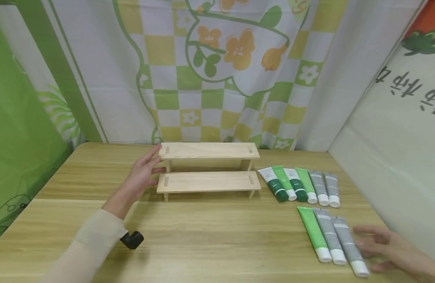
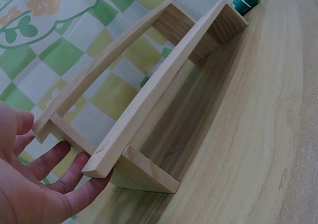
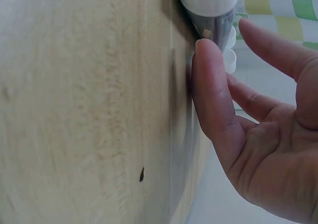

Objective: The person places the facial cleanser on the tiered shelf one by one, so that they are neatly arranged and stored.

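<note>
A two-step light wooden rack (image 1: 208, 182) stands at the back middle of the table. My left hand (image 1: 141, 176) is at its left end, fingers spread and touching the ends of the boards. In the left wrist view, the fingers (image 2: 64, 184) reach along the edge of the rack (image 2: 149, 90). My right hand (image 1: 389, 247) is low beside the outermost grey tube (image 1: 348, 243), its fingers loosely bent and holding nothing. To that tube's left lie another grey tube (image 1: 329, 236) and a green tube (image 1: 314, 234), all with white caps.
Behind them, right of the rack, several tubes lie in a row: white-and-dark-green ones (image 1: 274, 184), green ones (image 1: 306, 184) and grey ones (image 1: 332, 188). A patterned curtain (image 1: 221, 98) hangs behind the table. A black piece (image 1: 132, 239) shows by the left sleeve.
</note>
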The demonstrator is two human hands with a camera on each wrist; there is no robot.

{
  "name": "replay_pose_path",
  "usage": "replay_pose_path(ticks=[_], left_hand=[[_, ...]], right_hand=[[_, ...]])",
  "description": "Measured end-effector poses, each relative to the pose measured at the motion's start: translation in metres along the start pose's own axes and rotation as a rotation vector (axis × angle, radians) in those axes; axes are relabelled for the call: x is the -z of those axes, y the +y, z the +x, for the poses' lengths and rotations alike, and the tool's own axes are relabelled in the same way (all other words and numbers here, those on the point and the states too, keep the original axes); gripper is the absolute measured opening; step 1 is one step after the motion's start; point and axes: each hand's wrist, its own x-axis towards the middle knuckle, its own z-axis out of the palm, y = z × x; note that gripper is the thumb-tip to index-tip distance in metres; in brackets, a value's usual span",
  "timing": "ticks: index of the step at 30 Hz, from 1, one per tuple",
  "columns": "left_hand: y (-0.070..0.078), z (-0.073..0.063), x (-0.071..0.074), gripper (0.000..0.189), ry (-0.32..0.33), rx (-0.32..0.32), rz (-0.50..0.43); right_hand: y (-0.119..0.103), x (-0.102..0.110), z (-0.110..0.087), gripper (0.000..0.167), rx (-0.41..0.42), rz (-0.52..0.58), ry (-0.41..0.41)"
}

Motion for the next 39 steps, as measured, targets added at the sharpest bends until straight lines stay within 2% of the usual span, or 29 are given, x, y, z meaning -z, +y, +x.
replay_pose_path(ticks=[2,4,11,23,39], left_hand=[[0.0,0.0,-0.001,0.056,0.003,-0.006,-0.001],[-0.001,0.001,-0.001,0.056,0.005,-0.008,0.0],[-0.002,0.002,0.0,0.057,0.018,0.003,0.004],[-0.004,0.003,0.0,0.055,0.042,-0.004,0.029],[-0.007,0.005,0.001,0.053,0.071,-0.004,0.034]], right_hand=[[-0.002,-0.002,0.001,0.059,-0.012,-0.027,0.024],[-0.004,-0.004,0.002,0.065,-0.015,-0.055,0.049],[-0.011,-0.01,0.004,0.065,0.013,-0.09,0.067],[-0.019,-0.02,0.014,0.075,-0.025,-0.152,0.109],[-0.024,-0.021,0.02,0.076,-0.021,-0.16,0.11]])
